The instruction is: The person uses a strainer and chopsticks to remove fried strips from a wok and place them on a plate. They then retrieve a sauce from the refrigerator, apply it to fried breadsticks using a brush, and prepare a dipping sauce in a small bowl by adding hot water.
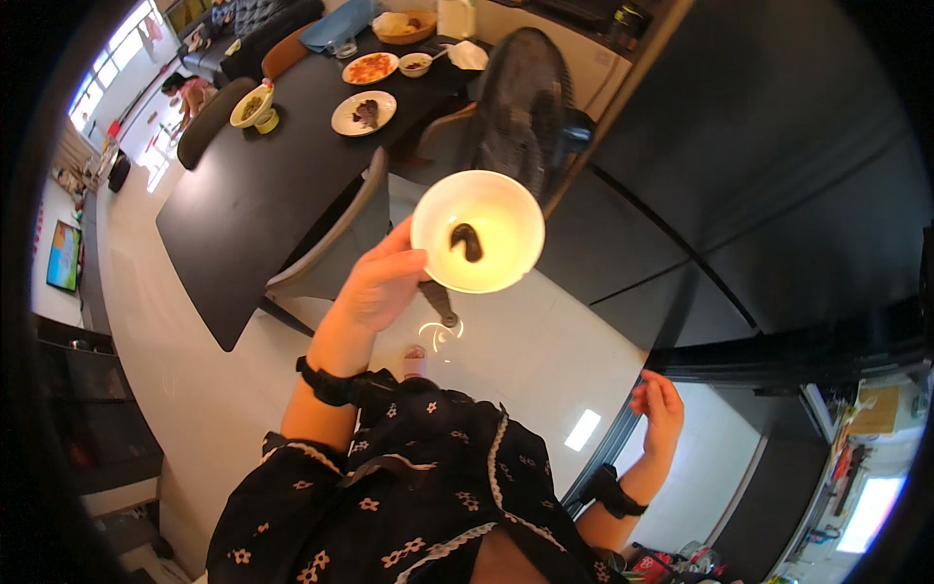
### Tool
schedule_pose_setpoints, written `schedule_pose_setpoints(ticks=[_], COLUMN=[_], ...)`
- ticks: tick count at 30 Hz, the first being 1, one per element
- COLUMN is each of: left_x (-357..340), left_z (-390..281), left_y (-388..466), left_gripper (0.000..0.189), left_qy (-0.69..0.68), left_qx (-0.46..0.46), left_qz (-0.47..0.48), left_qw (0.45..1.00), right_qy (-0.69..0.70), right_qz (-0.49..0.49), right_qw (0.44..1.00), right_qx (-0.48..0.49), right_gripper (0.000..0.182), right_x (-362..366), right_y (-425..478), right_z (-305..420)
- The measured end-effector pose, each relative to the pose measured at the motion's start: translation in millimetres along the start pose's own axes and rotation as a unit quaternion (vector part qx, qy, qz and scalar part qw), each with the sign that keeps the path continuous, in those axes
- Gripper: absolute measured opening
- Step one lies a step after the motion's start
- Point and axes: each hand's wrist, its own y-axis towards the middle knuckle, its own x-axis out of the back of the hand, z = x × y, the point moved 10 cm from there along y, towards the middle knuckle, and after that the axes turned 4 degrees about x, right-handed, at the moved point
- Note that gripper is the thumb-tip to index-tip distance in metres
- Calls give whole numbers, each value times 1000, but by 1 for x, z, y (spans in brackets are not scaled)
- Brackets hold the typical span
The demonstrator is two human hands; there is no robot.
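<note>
My left hand (387, 281) grips the rim and side of a white bowl (478, 186), raised in front of me. A small dark piece (467, 242) lies in the bowl, whose inside looks yellowish. My right hand (659, 409) is lifted at the right with fingers loosely bent and nothing in it. Beyond the bowl, a dark dining table (252, 219) carries a plate with dark food (364, 114), a plate of reddish food (370, 68), a small bowl with a spoon (415, 64) and a bowl of green food (252, 107).
A grey chair (343, 244) stands at the table's near side, and a dark chair (211, 124) at its far side. Large dark glossy panels (730, 190) rise at the right. A person (191, 93) bends low at the far left. A doorway track (606, 452) lies below my right hand.
</note>
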Motion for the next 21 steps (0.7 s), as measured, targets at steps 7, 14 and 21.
schedule_pose_setpoints(ticks=[7, 14, 21], left_x=[170, 282, 361], left_z=[-109, -167, -189], left_y=[-26, -61, -85], left_gripper=[68, 70, 62], left_qy=[18, 0, -39], left_qx=[-82, -174, -222], left_qz=[-135, -227, -315], left_qw=[987, 958, 922], right_qy=[-90, -52, 28], right_qz=[207, 236, 171], right_qw=[970, 950, 954], right_qx=[91, 199, 243], right_gripper=[24, 25, 29], right_x=[-267, -440, -596], right_y=[67, 146, 275], right_z=[97, 169, 220])
